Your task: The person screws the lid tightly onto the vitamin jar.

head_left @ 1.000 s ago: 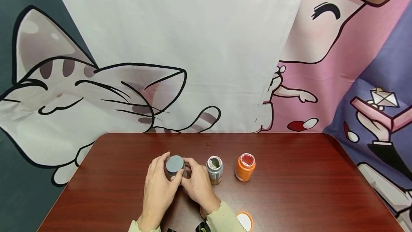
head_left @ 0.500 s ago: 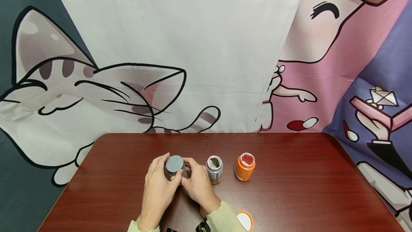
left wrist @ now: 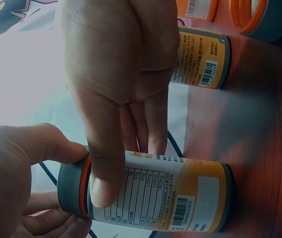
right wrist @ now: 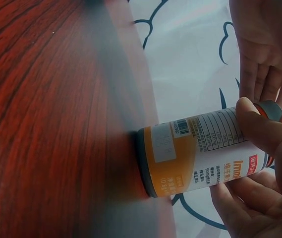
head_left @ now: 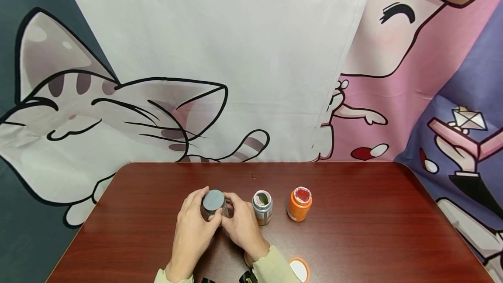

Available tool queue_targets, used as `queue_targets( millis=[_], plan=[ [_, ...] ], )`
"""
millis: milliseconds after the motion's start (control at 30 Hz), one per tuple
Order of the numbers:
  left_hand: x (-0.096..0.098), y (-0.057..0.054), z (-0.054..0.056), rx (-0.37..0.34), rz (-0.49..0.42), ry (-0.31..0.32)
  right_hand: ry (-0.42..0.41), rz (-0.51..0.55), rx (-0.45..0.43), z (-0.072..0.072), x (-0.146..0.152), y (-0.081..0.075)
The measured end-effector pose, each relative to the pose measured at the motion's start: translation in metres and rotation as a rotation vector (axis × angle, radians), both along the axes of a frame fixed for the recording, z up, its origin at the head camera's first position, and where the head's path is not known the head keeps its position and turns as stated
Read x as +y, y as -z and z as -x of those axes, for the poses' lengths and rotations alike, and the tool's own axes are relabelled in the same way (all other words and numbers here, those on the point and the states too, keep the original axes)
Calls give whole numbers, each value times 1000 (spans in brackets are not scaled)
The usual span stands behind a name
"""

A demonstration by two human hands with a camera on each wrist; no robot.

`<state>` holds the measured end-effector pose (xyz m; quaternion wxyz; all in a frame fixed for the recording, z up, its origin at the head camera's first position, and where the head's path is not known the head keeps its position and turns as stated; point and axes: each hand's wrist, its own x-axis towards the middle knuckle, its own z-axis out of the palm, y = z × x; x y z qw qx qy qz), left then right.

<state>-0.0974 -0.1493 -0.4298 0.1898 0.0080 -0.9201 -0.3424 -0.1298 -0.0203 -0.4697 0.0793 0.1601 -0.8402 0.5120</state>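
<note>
1. Grey-capped bottle (left wrist: pixel 150 198), centre of this clock face, with twelve at the far table edge: it stands upright on the red-brown table (head_left: pixel 373 222). Its label is white and orange, and an orange ring shows just below the grey cap (left wrist: pixel 70 193).
2. At 10 o'clock, beyond the table, a cartoon cat (head_left: pixel 78 121) is printed on cloth.
3. At 7 o'clock, the left hand (head_left: pixel 195 227) reaches up from a pale green sleeve. Its thumb and curled fingers pinch the cap from opposite sides; the fingers lie side by side.
4. At 4 o'clock, the right hand (head_left: pixel 241 222) grips the bottle's body. Its thumb presses the label just below the cap, and its fingers curl close together round the other side.
5. At 3 o'clock, just beyond the right hand, stands an open grey bottle (head_left: pixel 263 214) with a ragged whitish rim.
6. Farther out at 3 o'clock stands an open orange bottle (head_left: pixel 299 212), reddish inside. An orange-rimmed lid (head_left: pixel 299 270), white in the middle, lies at 4 o'clock.
7. At 2 o'clock hangs pink and purple cloth (head_left: pixel 416 86) with cartoon figures.
</note>
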Motion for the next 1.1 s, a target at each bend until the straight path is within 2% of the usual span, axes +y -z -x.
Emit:
queue_targets(
  millis=[367, 767, 933, 1100],
  plan=[
    [-2, 2, 1, 53, 10, 42, -10, 7, -1, 0, 1, 0],
    [-3, 5, 1, 78, 21, 66, -10, 5, 0, 0, 1, 1],
    [-3, 3, 0, 63, 19, 50, -3, 10, -6, 0, 0, 1],
    [-1, 0, -1, 16, -18, 2, 4, -7, -7, 0, 0, 0]
  ],
)
